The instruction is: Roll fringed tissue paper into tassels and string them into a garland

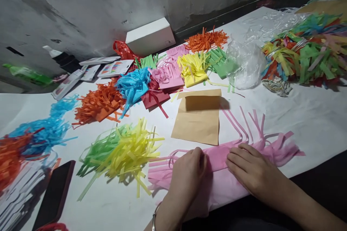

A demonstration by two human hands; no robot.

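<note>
A long pink fringed tissue sheet (pixel 217 158) lies across the near edge of the white-covered table (pixel 298 115). My left hand (pixel 187 177) rests on its left part with fingers curled and pressed down on the paper. My right hand (pixel 252 169) lies on its middle, fingers bent and pressing the folded strip. Pink fringe strands (pixel 249 122) fan out past both hands. A tan paper square (pixel 197 117) sits just beyond the pink sheet.
Fringed paper bundles cover the table: yellow-green (pixel 121 151) near left, orange (pixel 97 104), blue (pixel 132 85), red (pixel 154 97), yellow (pixel 192 68), a mixed heap (pixel 306 54) at right. A clear plastic bag (pixel 244 65), a white box (pixel 150 36) and a dark phone (pixel 55 195) lie around.
</note>
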